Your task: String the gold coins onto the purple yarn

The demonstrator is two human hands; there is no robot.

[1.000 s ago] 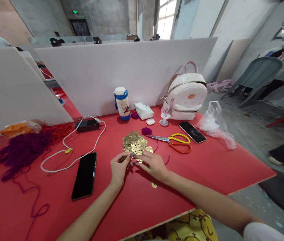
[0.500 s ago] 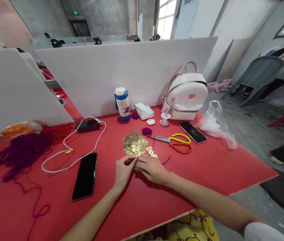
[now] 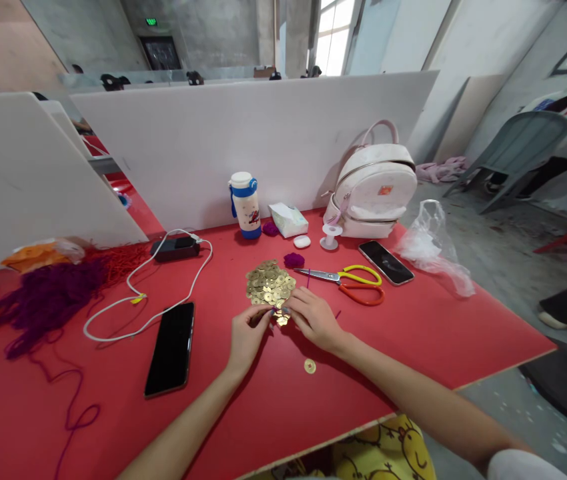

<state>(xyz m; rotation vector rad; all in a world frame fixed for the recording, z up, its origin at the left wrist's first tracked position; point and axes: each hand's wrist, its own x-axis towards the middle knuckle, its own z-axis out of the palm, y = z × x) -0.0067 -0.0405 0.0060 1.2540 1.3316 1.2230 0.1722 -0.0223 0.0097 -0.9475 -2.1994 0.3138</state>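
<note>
Over the front of a pile of brass coins (image 3: 267, 281), my left hand (image 3: 247, 337) is closed, thumb and index finger pinching a bit of purple cord (image 3: 274, 311). Close by on the right, my right hand (image 3: 317, 321) is also closed, its fingertips at the same cord. Several coins show just below the fingertips; whether any is strung on the cord I cannot tell. A single square-holed coin (image 3: 310, 366) lies apart, nearer the table's front edge. Behind the right hand are scissors (image 3: 338, 277) with yellow and orange handles and a small purple yarn ball (image 3: 293, 260).
A black phone (image 3: 169, 350), a white cable (image 3: 113, 337) and a purple yarn heap (image 3: 58, 297) lie to the left. Along the back stand a bottle (image 3: 246, 207), a tissue pack (image 3: 288, 220), a spool (image 3: 331, 237) and a backpack (image 3: 371, 190). Another phone (image 3: 386, 262) lies right.
My right hand has shifted slightly up and right, its fingers lifting a little. The lone coin near the front and the coins below the fingertips have come into sight.
</note>
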